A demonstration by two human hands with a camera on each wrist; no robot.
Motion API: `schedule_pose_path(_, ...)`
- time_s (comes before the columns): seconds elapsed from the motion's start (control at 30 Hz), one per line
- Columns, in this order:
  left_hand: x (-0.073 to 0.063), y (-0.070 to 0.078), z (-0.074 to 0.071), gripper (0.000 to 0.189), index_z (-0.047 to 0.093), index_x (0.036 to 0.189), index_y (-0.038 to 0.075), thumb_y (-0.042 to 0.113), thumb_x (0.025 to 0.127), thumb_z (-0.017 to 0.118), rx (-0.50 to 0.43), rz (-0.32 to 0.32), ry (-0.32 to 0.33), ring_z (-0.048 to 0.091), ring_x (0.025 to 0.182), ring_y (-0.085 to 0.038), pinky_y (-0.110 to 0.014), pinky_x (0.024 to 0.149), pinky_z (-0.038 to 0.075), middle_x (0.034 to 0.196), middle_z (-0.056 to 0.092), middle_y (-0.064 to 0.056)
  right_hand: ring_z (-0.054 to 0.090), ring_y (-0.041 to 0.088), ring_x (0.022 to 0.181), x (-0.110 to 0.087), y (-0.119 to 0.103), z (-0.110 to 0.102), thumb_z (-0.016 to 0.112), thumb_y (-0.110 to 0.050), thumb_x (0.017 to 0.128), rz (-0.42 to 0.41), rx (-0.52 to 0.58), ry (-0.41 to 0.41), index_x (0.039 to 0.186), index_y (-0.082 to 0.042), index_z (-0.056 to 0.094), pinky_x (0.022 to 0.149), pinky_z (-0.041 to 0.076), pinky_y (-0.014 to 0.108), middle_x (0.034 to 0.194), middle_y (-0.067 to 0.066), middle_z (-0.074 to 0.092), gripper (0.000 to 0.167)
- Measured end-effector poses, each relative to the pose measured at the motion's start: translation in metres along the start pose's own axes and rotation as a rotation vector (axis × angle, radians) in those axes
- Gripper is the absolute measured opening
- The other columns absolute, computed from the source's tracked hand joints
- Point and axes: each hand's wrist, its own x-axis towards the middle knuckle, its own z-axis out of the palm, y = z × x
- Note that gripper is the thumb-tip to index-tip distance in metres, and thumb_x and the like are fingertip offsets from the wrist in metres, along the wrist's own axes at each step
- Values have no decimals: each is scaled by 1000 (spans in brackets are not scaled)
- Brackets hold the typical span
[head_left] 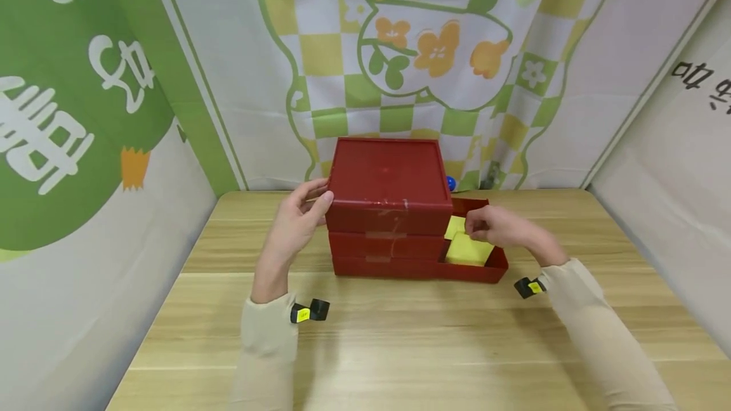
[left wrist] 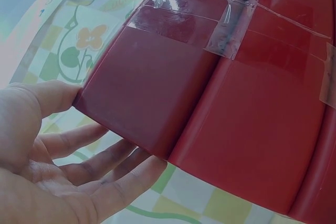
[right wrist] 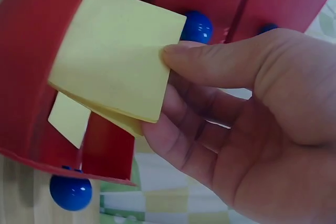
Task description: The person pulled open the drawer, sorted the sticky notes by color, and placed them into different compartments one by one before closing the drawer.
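A red drawer box [head_left: 388, 173] with stacked drawers stands on the table, its lowest drawer [head_left: 474, 273] pulled out to the right. Inside that drawer are yellow sticky notes [head_left: 469, 250]. My right hand [head_left: 502, 227] is over the drawer and pinches a yellow sticky note pad [right wrist: 118, 51] at its edge, thumb on top and fingers beneath. Another yellow piece [right wrist: 71, 118] lies lower in the drawer. At the box's left side, my left hand [head_left: 294, 221] touches the top section, with the thumb at the front corner and fingers spread along the side.
Blue ball knobs [right wrist: 71, 190] mark the drawer ends. Clear tape [left wrist: 231, 22] runs across the box's front. Behind the table hangs a green and white patterned curtain [head_left: 400, 119]. The wooden table [head_left: 400, 347] extends in front of the box.
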Motion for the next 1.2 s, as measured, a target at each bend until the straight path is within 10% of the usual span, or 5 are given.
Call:
schedule_pose_path(0.6,-2,1,2,52,46,145,12,34,100,57,-14,-7,-8,56,125,-30,-49,97,53,143,51,-12,45,11,64,11,5,18,61,3,91,20,0,-62,83,-9,63,62,39,25,71,-3,54,15)
schedule_pose_path(1.2,0,0,0,50,45,146,11,32,101,56,-8,0,1,55,127,-33,-51,97,52,144,50,-15,61,20,71,-14,44,7,60,-3,95,164,288,257,99,5,61,61,54,30,87,19,64,9)
